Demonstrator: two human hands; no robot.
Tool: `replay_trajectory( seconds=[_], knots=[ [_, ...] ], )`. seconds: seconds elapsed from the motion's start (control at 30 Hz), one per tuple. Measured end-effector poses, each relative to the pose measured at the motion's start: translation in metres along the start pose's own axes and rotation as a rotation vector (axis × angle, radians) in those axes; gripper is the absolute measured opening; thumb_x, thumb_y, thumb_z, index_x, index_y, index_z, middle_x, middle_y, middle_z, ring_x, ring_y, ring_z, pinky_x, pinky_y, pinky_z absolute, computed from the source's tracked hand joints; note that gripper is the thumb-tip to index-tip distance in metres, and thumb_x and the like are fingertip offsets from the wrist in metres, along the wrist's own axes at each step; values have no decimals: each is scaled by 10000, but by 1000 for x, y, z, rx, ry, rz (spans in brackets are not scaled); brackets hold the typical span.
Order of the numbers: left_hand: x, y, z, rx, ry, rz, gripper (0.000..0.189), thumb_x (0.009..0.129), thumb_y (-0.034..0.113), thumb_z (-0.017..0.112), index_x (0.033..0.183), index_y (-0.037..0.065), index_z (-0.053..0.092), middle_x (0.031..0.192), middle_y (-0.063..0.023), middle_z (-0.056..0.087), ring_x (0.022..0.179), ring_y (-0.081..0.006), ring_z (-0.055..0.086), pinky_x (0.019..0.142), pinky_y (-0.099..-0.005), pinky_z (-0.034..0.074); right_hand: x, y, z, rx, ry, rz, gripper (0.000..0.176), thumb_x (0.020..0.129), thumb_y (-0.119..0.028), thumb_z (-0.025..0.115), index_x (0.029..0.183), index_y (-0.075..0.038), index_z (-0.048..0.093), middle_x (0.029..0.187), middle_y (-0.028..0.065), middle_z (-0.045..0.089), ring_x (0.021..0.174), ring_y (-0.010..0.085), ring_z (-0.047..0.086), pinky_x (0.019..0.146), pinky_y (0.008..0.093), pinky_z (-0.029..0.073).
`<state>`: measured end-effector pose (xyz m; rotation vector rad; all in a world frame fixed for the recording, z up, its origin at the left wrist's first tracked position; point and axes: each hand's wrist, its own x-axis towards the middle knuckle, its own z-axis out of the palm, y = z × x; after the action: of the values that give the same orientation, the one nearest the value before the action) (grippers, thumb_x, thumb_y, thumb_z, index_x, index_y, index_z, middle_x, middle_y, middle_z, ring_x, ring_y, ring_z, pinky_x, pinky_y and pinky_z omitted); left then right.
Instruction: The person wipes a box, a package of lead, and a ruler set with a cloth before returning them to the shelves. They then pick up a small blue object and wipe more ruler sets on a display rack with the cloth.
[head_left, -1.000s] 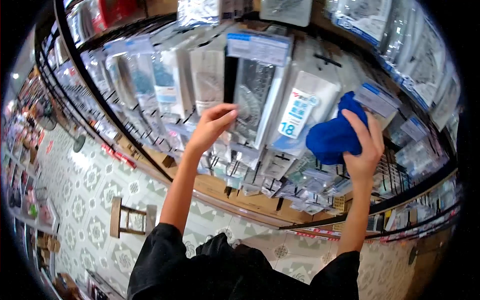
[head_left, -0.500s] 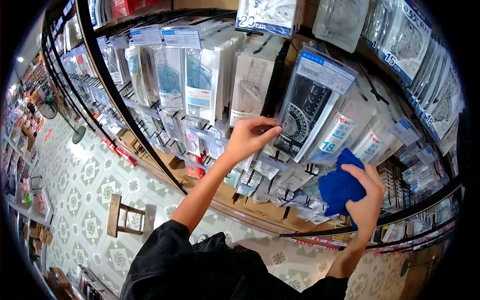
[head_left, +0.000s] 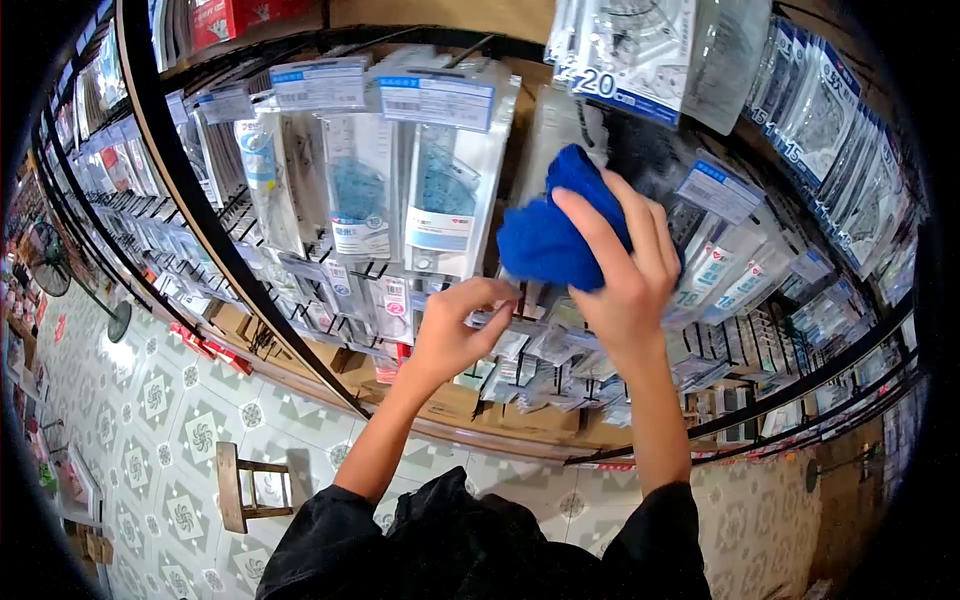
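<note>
My right hand (head_left: 628, 280) grips a bunched blue cloth (head_left: 565, 235) against the front of a clear plastic package (head_left: 562, 125) on the rack. Most of that package is hidden by the cloth. Lower and to the left, my left hand (head_left: 455, 330) has thumb and fingers closed together near the package's bottom end; what lies between the fingertips cannot be made out. Just left of the cloth hangs a packaged ruler set with a blue-tinted piece (head_left: 442, 190). A dark packaged stencil (head_left: 645, 140), blurred, shows behind my right hand.
Packs marked 20 cm (head_left: 625, 60) hang above my right hand. More ruler packs (head_left: 715, 275) hang to the right, with price tags (head_left: 720, 190). A black rack post (head_left: 190, 190) slants down at left. On the tiled floor stands a wooden stool (head_left: 235, 488).
My right hand has carried the blue cloth up and left onto a clear package. My left hand has moved down and left from the black stencil package. The view has shifted.
</note>
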<state>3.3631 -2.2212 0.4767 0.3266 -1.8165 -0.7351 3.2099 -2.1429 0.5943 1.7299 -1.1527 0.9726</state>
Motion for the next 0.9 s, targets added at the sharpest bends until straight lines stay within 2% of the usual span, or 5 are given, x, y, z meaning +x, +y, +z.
replay_trajectory(
  seconds=[0.13,0.4,0.6,0.8,0.9],
  knots=[
    [-9,-8,-28,-13,50,-95,145,769,-17,670,912,0,687,869,-98,699,736,-170,659,679,-265,517,-17,0,53,-131,3,39,565,591,-95,753,1140,-199,665,1213,116,579,984,317,572,797,405,490],
    [-17,-24,-70,45,110,-219,132,792,-5,644,912,-1,697,870,-85,704,729,-111,635,683,-239,499,-44,-23,59,54,-156,210,680,440,6,782,1088,-175,682,1162,122,586,976,331,563,818,406,490],
    [-14,-42,-69,-23,315,-287,136,838,3,643,974,-2,644,867,-30,665,746,-83,616,667,-219,491,12,-13,34,-77,75,169,689,446,34,767,1098,-172,680,1156,139,592,963,346,569,802,409,490],
    [-20,-49,-70,-67,364,-297,292,875,3,620,1158,18,549,1003,-32,622,796,-84,623,639,-205,485,-49,-13,56,-70,-195,178,491,576,-39,728,1051,-157,689,1137,109,597,966,313,563,806,399,491],
    [-18,-44,-72,-26,371,-301,294,880,15,620,1168,15,560,995,-31,631,795,-80,621,638,-202,482,-56,-16,50,-9,-279,235,507,542,-25,730,1031,-155,694,1120,101,602,966,305,566,799,388,498]
  ],
)
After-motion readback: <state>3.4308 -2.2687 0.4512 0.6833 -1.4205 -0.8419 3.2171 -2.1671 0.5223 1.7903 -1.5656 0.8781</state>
